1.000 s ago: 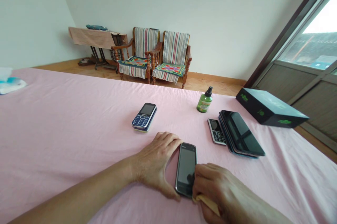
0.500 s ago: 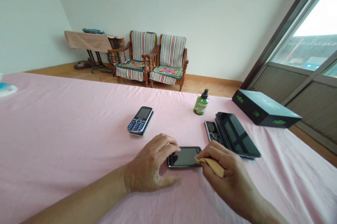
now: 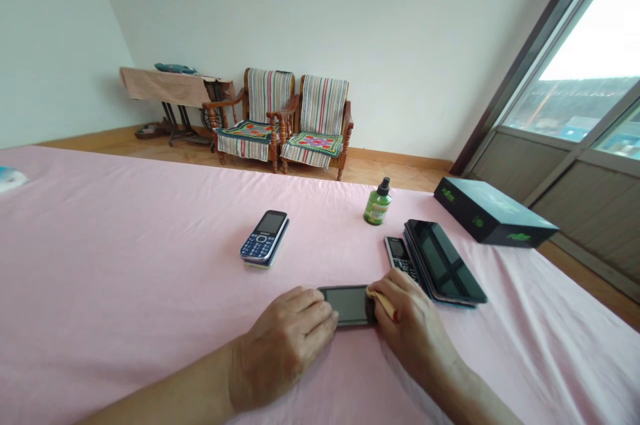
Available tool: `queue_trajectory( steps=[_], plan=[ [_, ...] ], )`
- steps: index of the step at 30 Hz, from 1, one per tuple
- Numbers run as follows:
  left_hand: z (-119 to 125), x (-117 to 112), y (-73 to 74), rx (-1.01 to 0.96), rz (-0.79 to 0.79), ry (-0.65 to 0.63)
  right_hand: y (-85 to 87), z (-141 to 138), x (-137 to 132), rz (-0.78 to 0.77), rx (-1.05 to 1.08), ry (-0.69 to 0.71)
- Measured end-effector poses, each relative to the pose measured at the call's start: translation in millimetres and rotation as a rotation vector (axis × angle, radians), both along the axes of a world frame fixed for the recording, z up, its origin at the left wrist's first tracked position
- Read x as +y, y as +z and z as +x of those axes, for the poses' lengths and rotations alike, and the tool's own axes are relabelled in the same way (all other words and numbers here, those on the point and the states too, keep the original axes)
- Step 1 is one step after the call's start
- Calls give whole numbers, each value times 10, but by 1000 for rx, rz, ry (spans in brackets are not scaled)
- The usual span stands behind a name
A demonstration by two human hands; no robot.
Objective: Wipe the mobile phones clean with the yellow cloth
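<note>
A black touchscreen phone (image 3: 349, 305) lies crosswise on the pink cloth, close to the near edge of the view. My left hand (image 3: 283, 346) grips its left end. My right hand (image 3: 413, 328) presses a small tan cloth (image 3: 381, 302) against the phone's right end, and the fingers hide part of that cloth. Just beyond my right hand sits a silver-and-black keypad phone (image 3: 399, 256), partly covered by a stack of black smartphones (image 3: 443, 264). A blue keypad phone (image 3: 264, 238) lies on a pale flat item, farther left of my hands.
A pink sheet (image 3: 150, 265) covers the table. Behind the phones stand a green spray bottle (image 3: 377, 205) and a black box (image 3: 493, 220). A pale blue item (image 3: 10, 178) lies at the far left. Beyond the table are wooden armchairs (image 3: 280, 122) and a window (image 3: 575, 78).
The black phone has turned from lengthwise to crosswise. My right hand has moved the tan cloth from the phone's lower corner to its right end. The view has tilted slightly.
</note>
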State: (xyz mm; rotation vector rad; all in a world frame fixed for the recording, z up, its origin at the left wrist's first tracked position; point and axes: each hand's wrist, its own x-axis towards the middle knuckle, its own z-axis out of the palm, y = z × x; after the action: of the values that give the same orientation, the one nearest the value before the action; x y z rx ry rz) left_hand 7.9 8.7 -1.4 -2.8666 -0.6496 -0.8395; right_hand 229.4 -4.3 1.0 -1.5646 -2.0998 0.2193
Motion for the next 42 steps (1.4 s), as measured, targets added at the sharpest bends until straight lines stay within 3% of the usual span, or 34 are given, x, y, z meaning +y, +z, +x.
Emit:
queue_trajectory(
  steps=[11, 18, 32, 42],
  plan=[
    [-149, -36, -102, -71, -27, 61, -15, -108, -59, 48, -104, -120],
    [-88, 24, -73, -187, -195, -37, 36, -163, 5, -35, -81, -141],
    [-93, 16, -104, -160, -373, -9, -11, -627, 135, -39, 74, 88],
    [-80, -1, -97, -137, -342, 36, 56, -609, 188, -78, 50, 183]
  ],
)
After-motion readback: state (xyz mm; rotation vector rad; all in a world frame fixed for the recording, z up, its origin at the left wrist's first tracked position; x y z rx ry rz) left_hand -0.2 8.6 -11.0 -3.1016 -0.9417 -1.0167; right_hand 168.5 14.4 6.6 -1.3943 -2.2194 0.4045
